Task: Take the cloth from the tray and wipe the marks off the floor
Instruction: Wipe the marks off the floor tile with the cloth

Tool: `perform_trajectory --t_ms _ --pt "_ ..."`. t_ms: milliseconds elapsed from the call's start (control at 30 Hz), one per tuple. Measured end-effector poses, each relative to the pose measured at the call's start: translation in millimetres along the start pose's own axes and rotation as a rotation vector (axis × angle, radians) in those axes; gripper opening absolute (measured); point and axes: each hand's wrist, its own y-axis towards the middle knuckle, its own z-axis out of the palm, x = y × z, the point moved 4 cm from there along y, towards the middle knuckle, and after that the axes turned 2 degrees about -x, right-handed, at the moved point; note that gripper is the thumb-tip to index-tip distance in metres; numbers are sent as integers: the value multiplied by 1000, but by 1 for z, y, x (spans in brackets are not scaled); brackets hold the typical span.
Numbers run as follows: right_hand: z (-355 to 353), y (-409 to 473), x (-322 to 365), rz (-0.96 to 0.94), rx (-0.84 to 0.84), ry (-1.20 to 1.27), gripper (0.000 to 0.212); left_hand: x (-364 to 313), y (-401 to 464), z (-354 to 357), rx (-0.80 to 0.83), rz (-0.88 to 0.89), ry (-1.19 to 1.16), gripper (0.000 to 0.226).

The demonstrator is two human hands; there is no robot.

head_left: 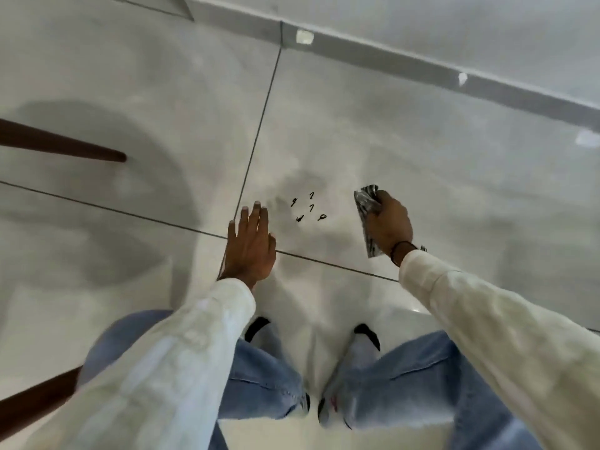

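Seen from above, over pale grey floor tiles (406, 164) crossed by dark grout lines. Right hand (391, 224) clenched around a crumpled cloth (367, 216) with a dark and light pattern, one end bunched above the fingers, the other hanging down past the wrist; cloth held above the floor, just right of the marks. Five small black marks (307, 207) clustered on the tile between the two hands, untouched by the cloth. Left hand (250, 245) empty, spread flat with fingers apart and pointing forward, over the grout-line crossing just left of the marks; contact with the floor impossible to tell. White sleeves (181, 352) on both arms, a dark band at the right wrist. Blue jeans (406, 384) and dark-tipped shoes (368, 336) below, feet apart on the tile. Two dark wooden legs (65, 146) at the left edge, one ending on the floor well left of the marks. Grey skirting (422, 60) running along the wall at the top.
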Motion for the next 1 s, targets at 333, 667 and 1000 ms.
perform_trajectory --t_ms 333,667,1000 --pt "150 65 -54 -396 -41 -481 86 37 112 139 -221 26 21 70" --pt "157 69 -101 -635 -24 -602 91 42 120 169 -513 20 27 70" --pt "162 72 -97 -884 35 -668 82 40 118 168 -574 22 36 69"
